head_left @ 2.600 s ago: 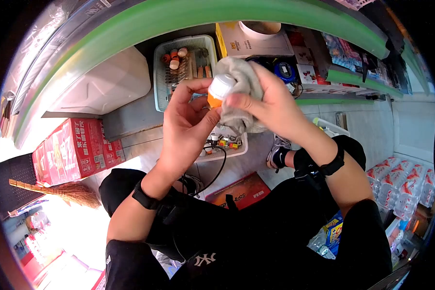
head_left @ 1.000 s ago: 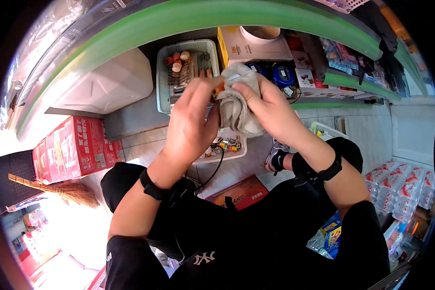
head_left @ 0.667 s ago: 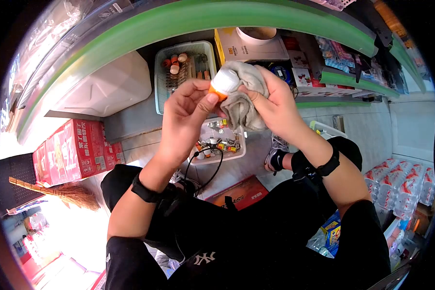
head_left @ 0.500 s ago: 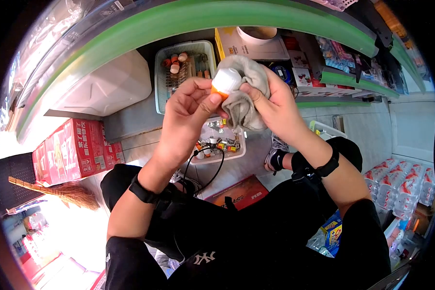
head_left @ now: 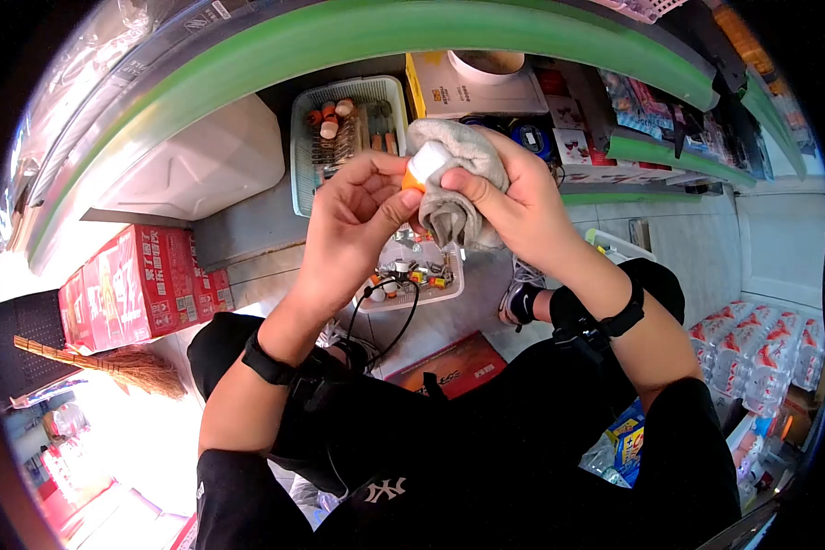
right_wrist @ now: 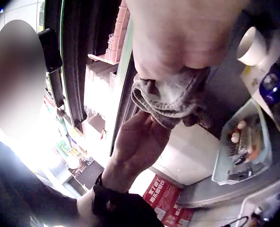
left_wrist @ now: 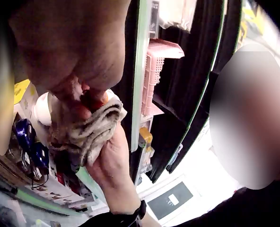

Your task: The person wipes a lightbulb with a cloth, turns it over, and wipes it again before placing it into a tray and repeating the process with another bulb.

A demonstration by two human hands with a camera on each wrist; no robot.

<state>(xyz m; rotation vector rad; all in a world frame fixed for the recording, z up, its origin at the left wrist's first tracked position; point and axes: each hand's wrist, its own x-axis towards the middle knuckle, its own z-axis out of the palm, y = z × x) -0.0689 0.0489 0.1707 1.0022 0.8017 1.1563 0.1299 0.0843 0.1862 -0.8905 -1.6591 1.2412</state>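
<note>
My left hand (head_left: 344, 225) pinches the orange end of a small white-and-orange piece (head_left: 428, 163) between thumb and fingers. It has a rounded white top and looks like a small bottle or bulb; its exact kind does not show. My right hand (head_left: 527, 197) grips a bunched grey cloth (head_left: 472, 151), its thumb pressing the cloth against the white part. In the left wrist view the striped cloth (left_wrist: 95, 132) hangs in folds below the fingers. The right wrist view shows the cloth (right_wrist: 170, 97) between both hands, and the piece is hidden there.
Behind the hands, a pale green basket (head_left: 297, 174) holds similar orange-and-white pieces. A white basket (head_left: 462, 280) of small parts stands on the floor below, near a black cable (head_left: 407, 332). A green shelf edge (head_left: 367, 38) arches overhead. Red cartons (head_left: 160, 284) and a broom (head_left: 142, 368) are at left.
A second ago the left hand covered the piece; its thumb and fingers then drew back to the orange end. Since half a second ago the cloth has dropped slightly and covers more of the white part.
</note>
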